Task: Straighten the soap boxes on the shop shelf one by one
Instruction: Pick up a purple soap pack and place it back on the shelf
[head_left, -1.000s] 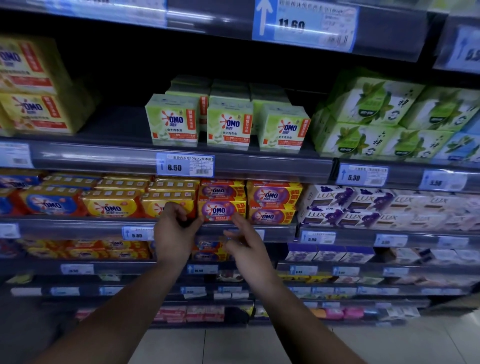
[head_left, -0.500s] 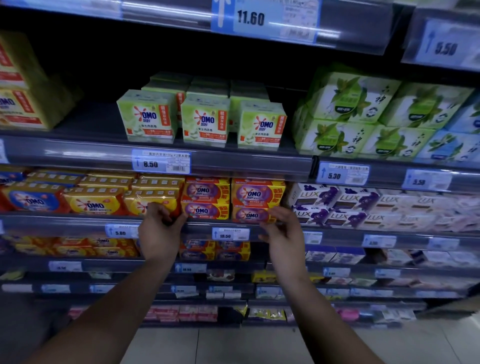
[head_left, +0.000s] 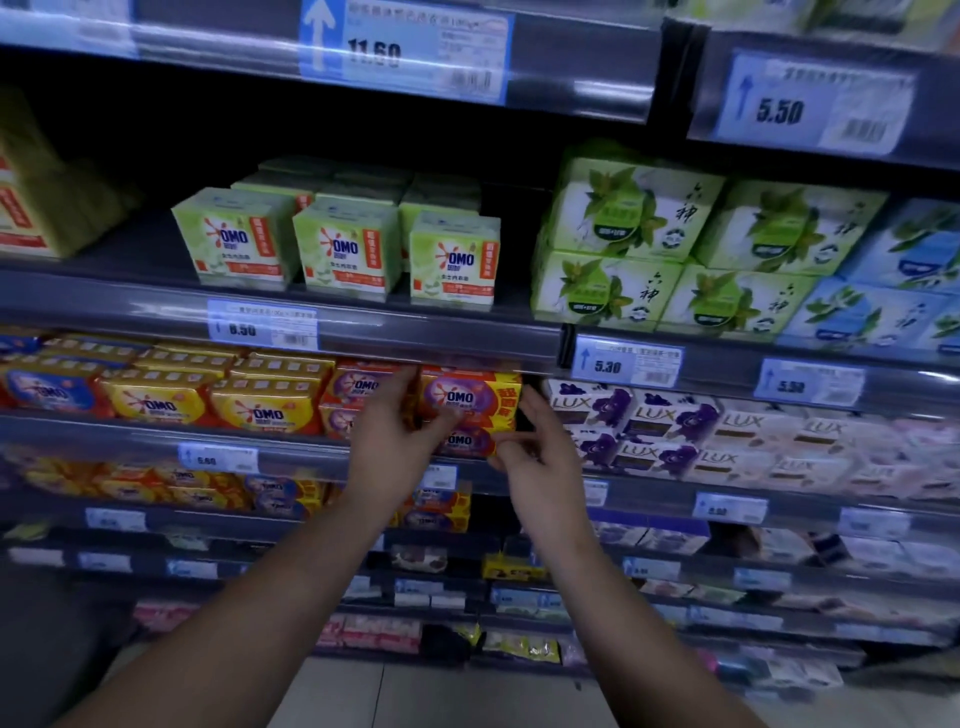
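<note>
Dim shelf (head_left: 130, 431). Left hand (head_left: 395, 447) and right hand (head_left: 543, 457) have moved along, gripping the next orange boxes (head_left: 478, 397) beside the purple boxes (head_left: 597, 410).

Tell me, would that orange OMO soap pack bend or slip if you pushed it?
Probably stiff: the orange OMO pack keeps square edges. Its glossy wrap may slide readily. Low and flat, it seems unlikely to tip.

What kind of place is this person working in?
Most likely a supermarket soap aisle: tiered shelves, stacked OMO soap boxes and LUX bars, and printed price tags along the shelf edges.
</note>
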